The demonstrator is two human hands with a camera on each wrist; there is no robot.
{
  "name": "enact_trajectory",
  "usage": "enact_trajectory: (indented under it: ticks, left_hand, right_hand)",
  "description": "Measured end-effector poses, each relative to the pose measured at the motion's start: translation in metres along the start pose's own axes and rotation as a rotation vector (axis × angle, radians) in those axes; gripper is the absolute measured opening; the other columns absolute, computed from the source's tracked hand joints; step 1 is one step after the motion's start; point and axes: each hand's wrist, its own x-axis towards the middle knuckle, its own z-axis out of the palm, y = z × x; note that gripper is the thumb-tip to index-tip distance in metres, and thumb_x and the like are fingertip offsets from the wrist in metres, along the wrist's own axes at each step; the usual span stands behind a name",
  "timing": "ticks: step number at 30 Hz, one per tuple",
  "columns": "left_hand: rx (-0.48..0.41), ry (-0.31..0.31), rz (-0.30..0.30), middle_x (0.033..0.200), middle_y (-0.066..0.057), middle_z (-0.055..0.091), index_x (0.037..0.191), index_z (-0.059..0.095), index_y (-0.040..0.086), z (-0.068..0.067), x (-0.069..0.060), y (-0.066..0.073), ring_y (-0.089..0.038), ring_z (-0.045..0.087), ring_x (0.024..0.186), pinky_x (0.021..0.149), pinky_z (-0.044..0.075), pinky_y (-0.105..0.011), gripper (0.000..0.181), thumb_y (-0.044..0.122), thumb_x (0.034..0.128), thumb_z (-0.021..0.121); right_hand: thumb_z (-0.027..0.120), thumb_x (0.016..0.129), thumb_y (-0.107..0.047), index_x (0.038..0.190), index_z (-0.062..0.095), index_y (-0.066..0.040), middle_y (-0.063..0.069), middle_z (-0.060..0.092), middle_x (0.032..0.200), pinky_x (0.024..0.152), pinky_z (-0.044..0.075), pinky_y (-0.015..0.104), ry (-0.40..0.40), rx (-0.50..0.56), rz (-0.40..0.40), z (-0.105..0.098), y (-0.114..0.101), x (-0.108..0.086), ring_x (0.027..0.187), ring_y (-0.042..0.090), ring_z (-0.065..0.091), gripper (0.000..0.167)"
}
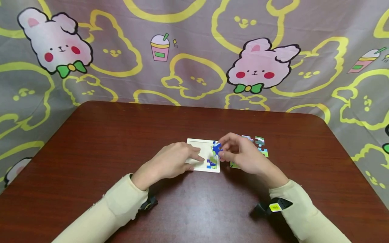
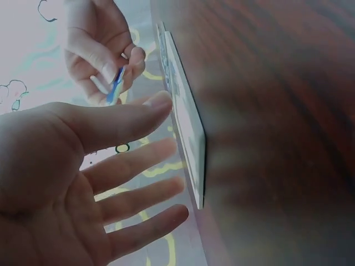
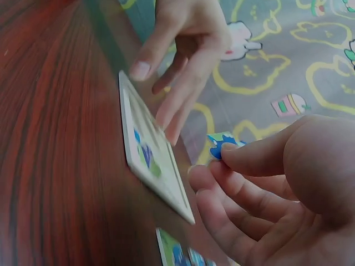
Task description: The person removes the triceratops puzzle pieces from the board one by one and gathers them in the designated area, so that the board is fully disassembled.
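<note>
My right hand [image 1: 244,153] pinches a blue and green jigsaw puzzle piece [image 3: 221,145] between thumb and fingertips, held above the right side of a pale puzzle tray [image 1: 197,167]. One placed piece [image 1: 212,163] lies in the tray's lower right corner, purple, blue and green. My left hand [image 1: 173,158] hovers at the left part of the tray with fingers extended and spread, holding nothing. In the left wrist view its thumb and fingers [image 2: 138,166] reach toward the tray's face; whether they touch it I cannot tell.
Several loose puzzle pieces [image 1: 259,141] lie on the table to the right of the tray, partly hidden behind my right hand. The brown wooden table [image 1: 121,128] ends at a patterned cloth [image 1: 194,40] hanging behind it.
</note>
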Motion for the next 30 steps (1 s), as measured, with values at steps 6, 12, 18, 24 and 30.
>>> enact_trajectory:
  ticks: [6,12,18,24,30]
  left_hand:
    - [0.003,-0.037,0.069,0.151,0.000,0.065,0.130,0.078,0.029,0.002,0.007,0.005,-0.025,0.061,0.142,0.108,0.055,-0.049,0.036,0.014,0.0974,0.077]
    - [0.015,-0.055,0.064,0.148,0.005,0.067,0.129,0.079,0.031,0.007,0.007,0.008,-0.025,0.062,0.141,0.105,0.057,-0.048,0.033,0.017,0.0993,0.075]
    - [0.006,-0.046,0.032,0.147,0.004,0.068,0.127,0.080,0.032,0.009,0.007,0.007,-0.023,0.063,0.140,0.096,0.060,-0.047,0.034,0.014,0.0991,0.075]
    - [0.017,-0.058,0.034,0.148,0.004,0.067,0.127,0.079,0.033,0.009,0.007,0.007,-0.022,0.063,0.140,0.071,0.058,-0.038,0.044,0.003,0.0958,0.074]
    - [0.016,-0.066,0.030,0.149,0.004,0.066,0.127,0.079,0.034,0.009,0.007,0.006,-0.021,0.063,0.141,0.067,0.056,-0.036,0.046,0.001,0.0950,0.073]
  right_hand:
    - [0.072,0.099,-0.006,0.129,0.062,-0.007,0.013,0.069,0.094,0.065,0.053,0.030,0.087,-0.050,0.029,-0.019,0.014,-0.018,0.084,0.023,0.072,0.031]
    - [0.073,0.098,-0.007,0.133,0.069,-0.010,0.010,0.072,0.092,0.070,0.058,0.031,0.134,-0.138,0.057,-0.039,0.029,-0.037,0.082,0.020,0.072,0.035]
    - [0.073,0.098,-0.006,0.127,0.066,-0.003,0.010,0.073,0.091,0.070,0.057,0.031,0.108,-0.154,0.123,-0.055,0.043,-0.055,0.079,0.018,0.073,0.029]
    - [0.075,0.096,-0.007,0.107,0.070,-0.005,0.008,0.074,0.087,0.065,0.055,0.031,0.095,-0.187,0.139,-0.061,0.051,-0.060,0.072,0.017,0.070,0.013]
    - [0.076,0.096,-0.008,0.104,0.074,-0.011,0.004,0.075,0.086,0.067,0.054,0.030,0.086,-0.253,0.133,-0.058,0.053,-0.058,0.072,0.016,0.068,0.009]
